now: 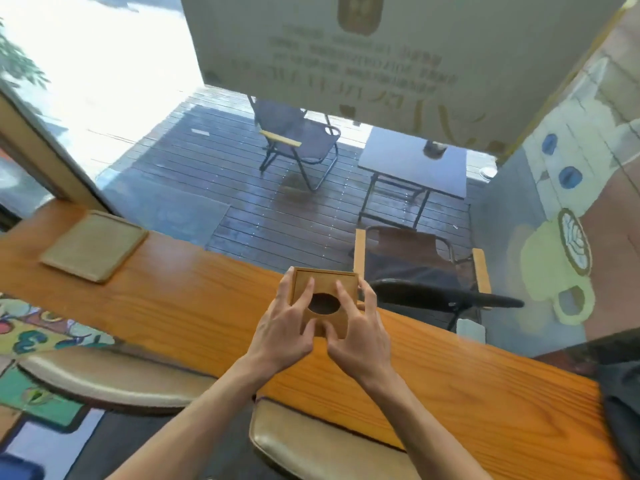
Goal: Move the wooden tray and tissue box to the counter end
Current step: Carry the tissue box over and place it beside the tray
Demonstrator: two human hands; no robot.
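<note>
A square wooden tissue box (325, 284) with a dark oval opening in its top sits at the middle of the orange wooden counter (194, 299), by the window. My left hand (285, 327) grips its left side and my right hand (360, 332) grips its right side, fingers spread over the top. The flat wooden tray (95, 244) lies on the counter far to the left, untouched.
A glass window runs along the counter's far edge; beyond it are a deck, folding chairs and a small table. Two padded stool seats (114, 379) (322, 445) stand in front of the counter. A dark cloth or bag (620, 403) lies at the counter's right end.
</note>
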